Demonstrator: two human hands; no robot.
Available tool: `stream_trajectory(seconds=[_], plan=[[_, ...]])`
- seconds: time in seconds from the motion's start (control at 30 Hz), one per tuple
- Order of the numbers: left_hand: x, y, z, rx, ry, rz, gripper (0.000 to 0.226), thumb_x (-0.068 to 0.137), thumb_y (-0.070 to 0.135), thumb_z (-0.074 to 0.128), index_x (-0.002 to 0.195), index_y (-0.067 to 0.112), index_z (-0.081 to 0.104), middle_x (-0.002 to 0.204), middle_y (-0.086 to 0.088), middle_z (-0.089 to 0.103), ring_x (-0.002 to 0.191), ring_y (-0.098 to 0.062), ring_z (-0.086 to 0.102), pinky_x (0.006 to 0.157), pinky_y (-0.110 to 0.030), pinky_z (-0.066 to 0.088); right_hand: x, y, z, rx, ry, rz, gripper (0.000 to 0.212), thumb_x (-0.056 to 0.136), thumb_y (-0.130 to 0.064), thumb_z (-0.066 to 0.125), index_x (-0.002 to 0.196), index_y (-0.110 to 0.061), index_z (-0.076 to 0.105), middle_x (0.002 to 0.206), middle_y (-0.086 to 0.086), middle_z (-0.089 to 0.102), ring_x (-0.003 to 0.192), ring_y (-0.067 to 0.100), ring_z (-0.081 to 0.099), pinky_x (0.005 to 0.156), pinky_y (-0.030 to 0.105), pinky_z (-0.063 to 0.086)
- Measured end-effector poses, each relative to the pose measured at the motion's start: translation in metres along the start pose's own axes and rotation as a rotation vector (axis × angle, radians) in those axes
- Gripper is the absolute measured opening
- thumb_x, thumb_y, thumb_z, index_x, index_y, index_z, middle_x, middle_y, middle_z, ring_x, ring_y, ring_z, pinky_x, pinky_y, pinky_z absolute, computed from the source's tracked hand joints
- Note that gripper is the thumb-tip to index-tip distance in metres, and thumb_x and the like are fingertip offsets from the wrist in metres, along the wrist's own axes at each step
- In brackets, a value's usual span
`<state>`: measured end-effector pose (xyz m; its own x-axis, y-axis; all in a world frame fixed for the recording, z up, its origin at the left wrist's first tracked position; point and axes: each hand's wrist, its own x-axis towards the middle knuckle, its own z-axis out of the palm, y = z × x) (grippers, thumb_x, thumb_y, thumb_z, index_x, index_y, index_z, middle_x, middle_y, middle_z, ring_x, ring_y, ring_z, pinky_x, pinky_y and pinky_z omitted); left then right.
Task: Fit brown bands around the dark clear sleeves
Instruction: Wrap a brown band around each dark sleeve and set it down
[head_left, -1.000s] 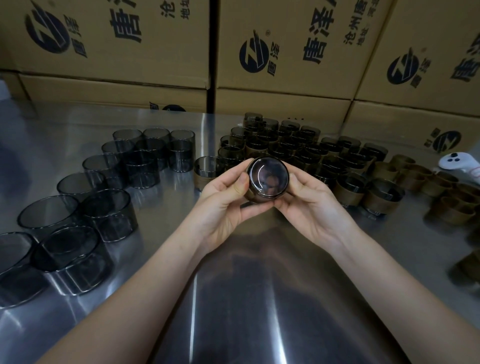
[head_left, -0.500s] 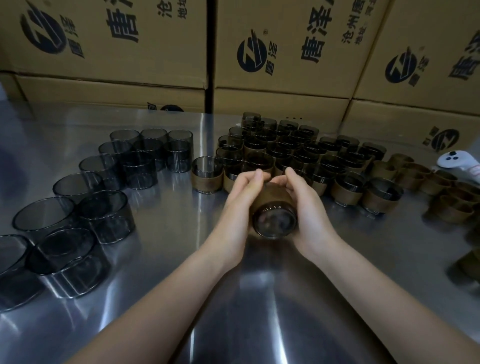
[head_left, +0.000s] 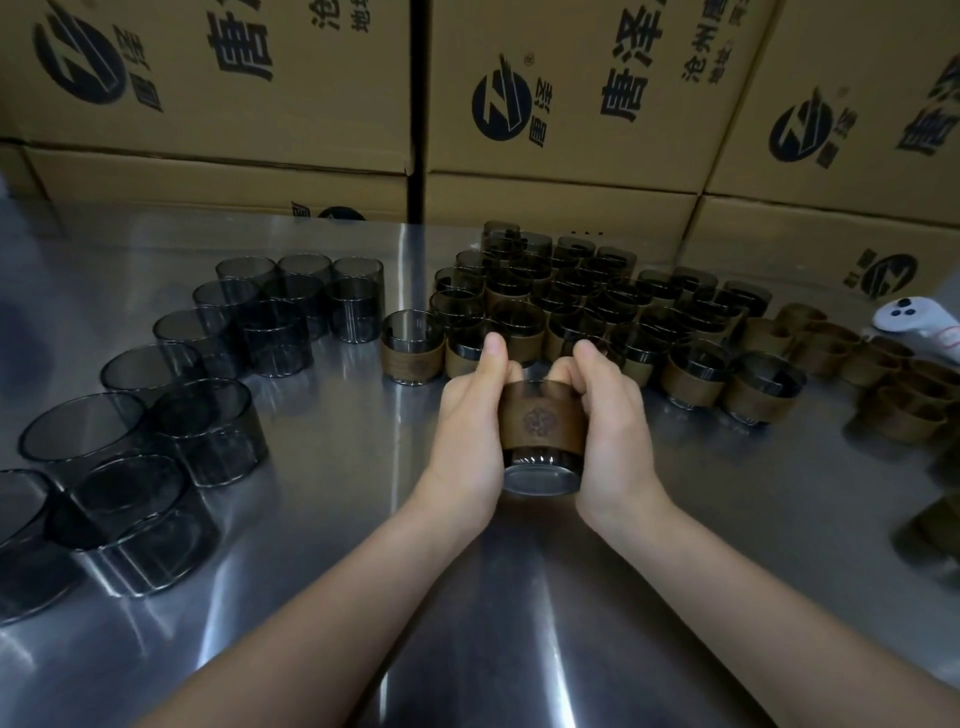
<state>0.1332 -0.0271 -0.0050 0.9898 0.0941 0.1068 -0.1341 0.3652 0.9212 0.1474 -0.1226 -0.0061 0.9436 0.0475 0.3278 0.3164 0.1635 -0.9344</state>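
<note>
so both hands are wrapped round the one sleeve (head_left: 540, 475) right in the middle of the shot, held just over the table (head_left: 363, 519) in front of the finished pile. left hand (head_left: 467, 431) is curled round its left side, right hand (head_left: 618, 431) curled round the right, both thumbs up at the far rim. the brown band (head_left: 540, 415) is already on and covers most of the wall, with a strip of dark clear wall showing at the near end

things I'd worry about from here:
- band ending up crooked. if one thumb pushes harder than the other it'll ride further on that side, and I can't tell from this angle whether the far edge is level
- squeezing too hard. it looks thin walled and slick, so a tight grip could pop it out of the palms onto bare metal
- setting it down. the banded sleeves (head_left: 571, 317) just behind are packed touching each other, so a clumsy drop-in could knock a few over domino style
- the bare sleeves (head_left: 208, 426) on the left are crowded together too, an elbow swing would scatter them

loose bands (head_left: 810, 340) on the right look safe enough
</note>
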Motion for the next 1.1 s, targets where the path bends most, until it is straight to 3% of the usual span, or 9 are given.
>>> stream_trajectory(seconds=[0.2,0.43,0.5,0.6,0.73,0.93,1.1], plan=[[-0.003,0.003,0.0,0.057,-0.055,0.024,0.055,0.104,0.042,0.035,0.075,0.0,0.058,0.078,-0.018,0.051,0.074,-0.029,0.053,0.076,-0.039,0.045,0.001,-0.002,-0.001,0.049,-0.018,0.017,0.06,0.103,-0.029,0.041,0.043,-0.024,0.048,0.048,-0.008,0.041,0.049,0.007,0.045,0.052,0.019,0.043],[-0.001,0.001,-0.005,0.064,-0.13,0.071,0.078,0.09,0.055,0.038,0.088,-0.021,0.055,0.082,-0.02,0.056,0.078,-0.029,0.057,0.077,-0.038,0.048,0.003,0.002,-0.006,-0.01,-0.079,-0.014,0.045,0.091,-0.039,0.043,0.05,-0.021,0.05,0.053,-0.004,0.046,0.054,0.01,0.048,0.055,0.02,0.044],[0.001,0.0,-0.007,0.049,-0.124,0.058,0.072,0.09,0.056,0.037,0.082,-0.013,0.056,0.081,-0.019,0.057,0.081,-0.028,0.058,0.081,-0.039,0.049,0.005,0.002,-0.009,-0.042,-0.129,-0.053,0.041,0.091,-0.035,0.045,0.054,-0.02,0.054,0.056,-0.006,0.05,0.057,0.008,0.05,0.056,0.018,0.044],[0.005,-0.001,-0.008,-0.077,-0.113,0.001,0.05,0.088,0.055,0.039,0.068,0.014,0.058,0.078,-0.01,0.056,0.087,-0.029,0.055,0.087,-0.044,0.046,0.009,0.001,-0.015,-0.179,-0.224,-0.154,0.037,0.09,-0.022,0.049,0.053,-0.025,0.052,0.055,-0.012,0.048,0.056,0.0,0.046,0.055,0.013,0.039],[0.009,-0.004,-0.012,-0.191,-0.08,0.003,0.044,0.098,0.045,0.035,0.082,0.013,0.061,0.079,-0.003,0.063,0.082,-0.016,0.062,0.077,-0.029,0.053,0.014,0.003,-0.025,-0.366,-0.265,-0.228,0.033,0.091,-0.019,0.053,0.058,-0.019,0.048,0.057,-0.01,0.045,0.058,0.001,0.043,0.058,0.016,0.036],[0.022,-0.002,-0.028,0.22,0.211,0.203,0.034,0.102,0.008,0.04,0.075,0.015,0.058,0.077,0.002,0.064,0.076,-0.009,0.062,0.076,-0.031,0.048,0.021,0.006,-0.041,-0.737,-0.261,-0.41,0.029,0.09,-0.023,0.059,0.063,-0.013,0.059,0.063,-0.005,0.055,0.066,0.011,0.054,0.062,0.02,0.041],[0.027,0.003,-0.042,0.608,0.37,0.315,0.024,0.099,0.01,0.047,0.081,0.017,0.062,0.087,-0.001,0.064,0.083,-0.007,0.061,0.075,-0.023,0.049,0.03,0.012,-0.051,-0.956,-0.208,-0.447,0.028,0.092,-0.025,0.063,0.066,-0.015,0.064,0.065,-0.008,0.059,0.07,0.011,0.054,0.065,0.038,0.048]])
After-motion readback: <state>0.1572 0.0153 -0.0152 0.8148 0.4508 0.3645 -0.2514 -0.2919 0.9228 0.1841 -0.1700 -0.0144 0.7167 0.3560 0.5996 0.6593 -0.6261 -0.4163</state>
